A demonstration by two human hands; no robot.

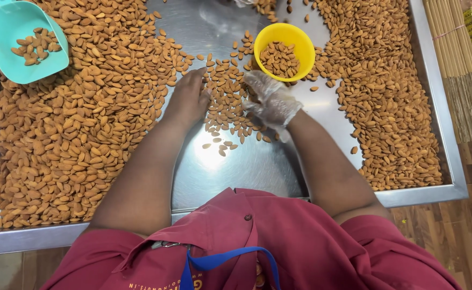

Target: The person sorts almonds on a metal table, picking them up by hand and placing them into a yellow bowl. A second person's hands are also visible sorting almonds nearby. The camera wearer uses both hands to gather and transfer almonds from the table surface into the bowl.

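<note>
left grip: bare left hand [188, 96] lies flat, released, on the almonds [226, 102] between the hands
right grip: gloved right hand [271, 99], fingers spread, grasping nothing I can see
yellow bowl [284, 51]: just beyond, catching picked nuts
steel bench [247, 166]: big heaps flank both sides

brown almonds [74, 134], yellow bowl [284, 35], teal scoop [23, 40], silver tray [247, 161]

A small loose patch of brown almonds [229, 102] is lying flat on the shiny steel tray [247, 161], spreading between the big left heap and the yellow bowl [284, 51], which is sitting upright, part-filled with almonds.
</note>
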